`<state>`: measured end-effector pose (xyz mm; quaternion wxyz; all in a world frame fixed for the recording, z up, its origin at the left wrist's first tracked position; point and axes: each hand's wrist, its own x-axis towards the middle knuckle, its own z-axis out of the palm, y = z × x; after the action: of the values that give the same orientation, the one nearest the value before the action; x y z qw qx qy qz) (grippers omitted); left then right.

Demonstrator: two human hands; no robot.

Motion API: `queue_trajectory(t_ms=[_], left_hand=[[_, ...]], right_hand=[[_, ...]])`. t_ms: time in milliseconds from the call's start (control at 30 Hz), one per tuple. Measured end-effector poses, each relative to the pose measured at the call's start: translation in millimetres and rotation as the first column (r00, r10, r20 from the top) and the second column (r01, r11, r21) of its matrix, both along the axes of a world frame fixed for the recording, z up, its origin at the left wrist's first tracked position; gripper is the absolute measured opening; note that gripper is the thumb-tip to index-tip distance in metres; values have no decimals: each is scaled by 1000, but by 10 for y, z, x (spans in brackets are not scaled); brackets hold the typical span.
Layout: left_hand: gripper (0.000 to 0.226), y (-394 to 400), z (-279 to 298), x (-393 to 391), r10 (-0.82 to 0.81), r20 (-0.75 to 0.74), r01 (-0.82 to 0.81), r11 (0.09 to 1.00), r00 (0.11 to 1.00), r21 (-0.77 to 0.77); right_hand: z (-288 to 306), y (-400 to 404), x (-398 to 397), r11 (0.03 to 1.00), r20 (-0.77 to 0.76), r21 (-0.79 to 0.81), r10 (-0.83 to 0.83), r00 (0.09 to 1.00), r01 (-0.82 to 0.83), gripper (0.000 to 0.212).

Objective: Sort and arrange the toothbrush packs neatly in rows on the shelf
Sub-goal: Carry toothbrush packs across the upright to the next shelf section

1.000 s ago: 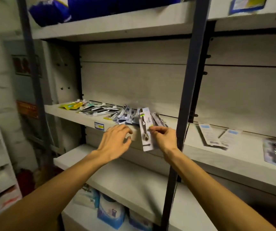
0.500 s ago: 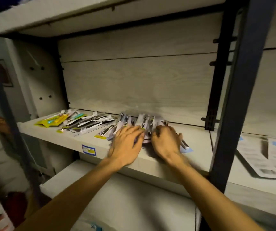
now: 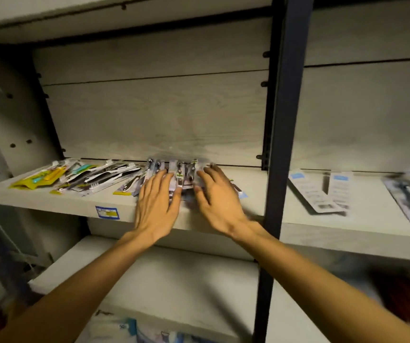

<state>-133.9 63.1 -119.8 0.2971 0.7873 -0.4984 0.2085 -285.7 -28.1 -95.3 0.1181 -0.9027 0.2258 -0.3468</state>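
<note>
While both hands lay flat and spread on the shelf [image 3: 50,201], the grey toothbrush packs [image 3: 181,173] sat between them, long ways pointing to the back wall. The left hand [image 3: 158,206] and right hand [image 3: 217,205] were equally near, pinching nothing.

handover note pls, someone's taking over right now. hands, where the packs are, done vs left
Left hand: open, palm down, fingers spread on the left side of the grey pack cluster. Holds nothing.
Right hand: open, palm down on the cluster's right side. Holds nothing.
Packs: the cluster sits mid-shelf, bunched between both hands. Left of it, black-and-white packs lie fanned and overlapping; yellow packs lie at the far left.
Past the black upright, loose packs lie askew in the next bay.
Done: grey cluster gathered, roughly.
Left: square it up, straighten the fanned packs into rows, sort the right bay.
</note>
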Motion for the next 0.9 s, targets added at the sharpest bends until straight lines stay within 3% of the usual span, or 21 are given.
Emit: queue_trajectory(t_ms=[133, 300, 533, 667, 767, 900], left_hand=[[57, 221, -36, -343, -69, 77, 69, 998, 995, 2], [44, 341, 10, -829, -213, 186, 222, 975, 959, -25], [37, 335, 13, -1735, -539, 361, 553, 830, 761, 72], [35, 146, 111, -2179, -626, 360, 612, 773, 691, 170], [36, -170, 188, -2424, -608, 325, 563, 794, 725, 228], [44, -749, 237, -2619, -465, 144, 435, 878, 873, 201]], right_hand=[[-162, 232, -546, 996, -44, -10, 87, 995, -88, 46], [-284, 439, -1320, 995, 42, -55, 91, 995, -89, 32], [-153, 15, -2337, 964, 215, 16, -263, 941, 266, 23], [-35, -324, -2647, 923, 162, -78, -361, 919, 376, 22], [7, -655, -2787, 910, 75, -99, -396, 915, 402, 25], [39, -1163, -2857, 927, -66, 7, -373, 926, 374, 39]])
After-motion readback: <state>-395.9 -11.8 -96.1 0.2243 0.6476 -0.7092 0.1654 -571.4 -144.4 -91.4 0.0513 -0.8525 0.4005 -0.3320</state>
